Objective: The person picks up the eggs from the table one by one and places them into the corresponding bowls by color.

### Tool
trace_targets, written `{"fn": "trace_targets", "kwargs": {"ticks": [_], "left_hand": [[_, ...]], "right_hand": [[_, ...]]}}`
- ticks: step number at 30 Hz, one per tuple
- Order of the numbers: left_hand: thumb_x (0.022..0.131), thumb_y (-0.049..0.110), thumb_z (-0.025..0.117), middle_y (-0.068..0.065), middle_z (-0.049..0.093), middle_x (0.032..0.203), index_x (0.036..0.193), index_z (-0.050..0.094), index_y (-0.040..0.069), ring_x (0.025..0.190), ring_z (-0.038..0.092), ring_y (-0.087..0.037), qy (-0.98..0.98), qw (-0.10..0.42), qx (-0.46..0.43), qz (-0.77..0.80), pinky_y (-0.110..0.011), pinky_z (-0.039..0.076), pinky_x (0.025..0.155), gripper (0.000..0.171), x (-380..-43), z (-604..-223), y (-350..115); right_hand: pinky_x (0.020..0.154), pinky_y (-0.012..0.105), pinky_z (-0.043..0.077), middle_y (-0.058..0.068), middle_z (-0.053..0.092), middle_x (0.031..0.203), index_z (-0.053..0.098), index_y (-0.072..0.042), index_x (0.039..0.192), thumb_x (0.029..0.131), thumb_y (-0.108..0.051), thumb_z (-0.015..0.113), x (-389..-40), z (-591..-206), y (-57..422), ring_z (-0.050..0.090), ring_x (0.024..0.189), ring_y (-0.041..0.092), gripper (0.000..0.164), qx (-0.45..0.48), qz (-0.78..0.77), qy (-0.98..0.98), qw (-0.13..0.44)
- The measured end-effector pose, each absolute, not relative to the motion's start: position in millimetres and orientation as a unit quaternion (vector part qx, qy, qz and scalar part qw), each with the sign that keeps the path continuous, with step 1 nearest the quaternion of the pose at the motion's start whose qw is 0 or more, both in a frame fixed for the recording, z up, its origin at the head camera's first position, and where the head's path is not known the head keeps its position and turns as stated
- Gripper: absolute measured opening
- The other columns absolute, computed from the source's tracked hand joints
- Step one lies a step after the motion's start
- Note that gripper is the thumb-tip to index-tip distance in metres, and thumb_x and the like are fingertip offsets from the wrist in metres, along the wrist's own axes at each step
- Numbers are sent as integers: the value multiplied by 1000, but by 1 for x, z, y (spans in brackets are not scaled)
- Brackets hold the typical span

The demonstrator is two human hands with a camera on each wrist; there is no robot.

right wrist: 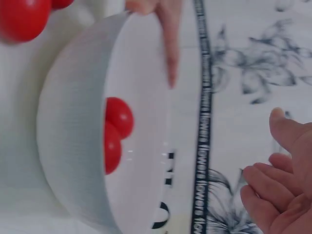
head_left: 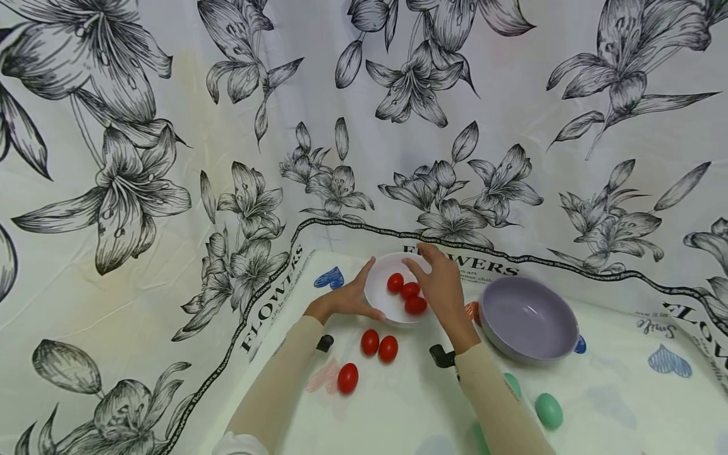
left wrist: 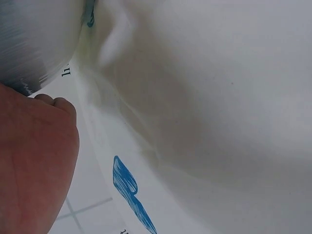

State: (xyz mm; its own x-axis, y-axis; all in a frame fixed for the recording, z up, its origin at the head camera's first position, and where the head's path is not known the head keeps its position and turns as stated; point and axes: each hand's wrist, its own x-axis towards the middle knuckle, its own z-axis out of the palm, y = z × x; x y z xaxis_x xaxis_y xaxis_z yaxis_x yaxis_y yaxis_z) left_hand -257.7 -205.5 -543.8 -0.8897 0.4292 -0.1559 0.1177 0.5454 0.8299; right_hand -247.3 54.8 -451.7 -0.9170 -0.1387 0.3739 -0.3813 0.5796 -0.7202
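Note:
A white bowl [head_left: 378, 287] with three red eggs [head_left: 416, 306] inside stands near the back of the cloth-covered table. My left hand [head_left: 347, 298] holds the bowl's left side, thumb toward me and fingers round the wall. Over the bowl's right side hovers my right hand [head_left: 440, 287], thumb and fingers apart. In the right wrist view that hand [right wrist: 280, 180] has relaxed fingers with nothing between them, beside the bowl [right wrist: 73, 126]. Only part of my left hand [left wrist: 36, 161] and the bowl's outer wall [left wrist: 39, 44] show in the left wrist view.
Three loose red eggs [head_left: 370, 342] lie on the table in front of the white bowl. To the right stands a grey-purple bowl [head_left: 529, 322]. Green eggs [head_left: 548, 411] lie near my right forearm, which partly hides some. A flower-printed cloth [head_left: 341, 95] hangs behind.

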Motion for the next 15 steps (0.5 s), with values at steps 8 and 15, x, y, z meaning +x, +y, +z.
{"fn": "trace_targets", "kwargs": {"ticks": [8, 15], "left_hand": [[76, 40, 97, 3, -2, 179, 169, -15, 32, 163, 11, -30, 860, 178, 152, 453, -58, 20, 128, 145, -256, -545, -205], [78, 35, 96, 1, -1, 179, 169, -14, 31, 163, 13, -30, 854, 171, 158, 466, -58, 23, 127, 143, -256, -542, -203]], "right_hand": [[111, 37, 51, 1, 70, 139, 67, -19, 142, 95, -38, 81, -198, -442, 81, 67, 128, 16, 52, 150, 545, -804, 184], [108, 20, 47, 1, 68, 143, 64, -18, 146, 93, -25, 85, -175, -475, 95, 64, 133, 20, 58, 191, 582, -776, 152]]}}
